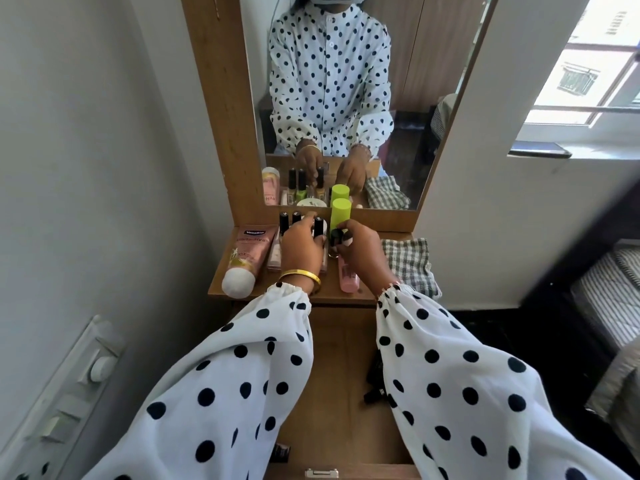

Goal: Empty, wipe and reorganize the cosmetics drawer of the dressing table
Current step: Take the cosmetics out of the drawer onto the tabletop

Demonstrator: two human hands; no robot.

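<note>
While the drawer [341, 344] stands open at 6 o'clock, almost emptied, the left hand [302, 249] curls its fingers round a black-capped bottle [318, 227] on the tabletop [329, 295]. The right hand [358, 252] pinches a small dark jar [337, 236] at 12 o'clock. I would put each one down upright, close to its neighbours, leaving the checked cloth [410, 265] at 3 o'clock free.

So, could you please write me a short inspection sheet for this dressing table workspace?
Surface: wooden tabletop below the mirror, crowded.
Job's things: pink Vaseline tube lying flat, nail polish bottles upright, green-capped bottle, open drawer.
Clutter: checked cloth at right.
Grip: left hand on a black-capped bottle; right hand holds a small dark item.
Cables: nothing seen.
Surroundings: window, wall switch panel.
</note>
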